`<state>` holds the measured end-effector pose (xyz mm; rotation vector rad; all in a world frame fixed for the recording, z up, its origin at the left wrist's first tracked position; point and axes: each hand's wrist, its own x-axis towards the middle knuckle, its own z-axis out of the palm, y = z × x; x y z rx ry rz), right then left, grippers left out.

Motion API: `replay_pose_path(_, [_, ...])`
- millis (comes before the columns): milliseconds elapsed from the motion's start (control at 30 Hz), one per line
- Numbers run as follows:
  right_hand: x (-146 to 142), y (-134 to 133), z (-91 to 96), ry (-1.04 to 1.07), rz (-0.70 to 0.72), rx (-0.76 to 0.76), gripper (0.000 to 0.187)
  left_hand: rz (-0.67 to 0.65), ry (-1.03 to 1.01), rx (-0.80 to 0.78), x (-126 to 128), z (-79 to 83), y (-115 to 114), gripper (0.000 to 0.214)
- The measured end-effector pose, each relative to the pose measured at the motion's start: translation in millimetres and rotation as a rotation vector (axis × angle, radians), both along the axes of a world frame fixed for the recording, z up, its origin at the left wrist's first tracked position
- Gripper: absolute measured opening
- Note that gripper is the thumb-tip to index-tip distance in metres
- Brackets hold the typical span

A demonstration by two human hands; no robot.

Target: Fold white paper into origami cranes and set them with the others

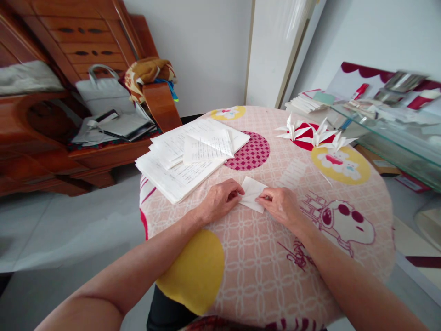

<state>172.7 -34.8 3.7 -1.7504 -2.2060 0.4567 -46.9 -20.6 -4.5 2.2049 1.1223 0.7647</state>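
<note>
The left hand (220,200) lies knuckles up on the table, fingers curled in and closed on the left corner of the folded paper (252,193). The paper is small, white and blank, folded to a kite-like shape with crisp straight edges and one point aimed away from the person. It lies flat on the tablecloth (262,257) near the middle of the round table, slightly toward the person's side. The right hand (280,205) pinches its right edge between thumb and fingertips, a narrow grip, with the heel of the hand resting on the cloth.

Off to the far left, past a strip of pale floor (69,230), stands a wooden bench (103,151) carrying a white bag (103,94). On the table's left edge a stack of printed sheets (186,161) overhangs the rim a little; it is near the left hand but not touching it. Between the forearms and the near rim the cloth lies bare, as does the stretch to the right of the right hand. At the far right side of the table sit three white paper cranes (315,133), well apart from the hands. Beyond the right rim a glass shelf (396,133) comes close to the table.
</note>
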Motion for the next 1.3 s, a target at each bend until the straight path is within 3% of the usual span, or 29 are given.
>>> replay_pose_path(567, [0.6, 0.7, -2.8, 0.020, 0.004, -0.004, 0.017, -0.005, 0.052, 0.061, 4.0, -6.4, -1.1, 0.012])
replay_pose_path(933, [-1.1, -0.5, 0.2, -0.006, -0.014, -0.011, 0.018, 0.098, 0.062, 0.043, 17.5, -8.7, -2.3, 0.002])
replay_pose_path(1300, [-1.7, -1.8, -0.9, -0.055, -0.005, 0.018, 0.019, -0.002, 0.115, 0.169, 15.9, -12.9, -3.4, 0.019])
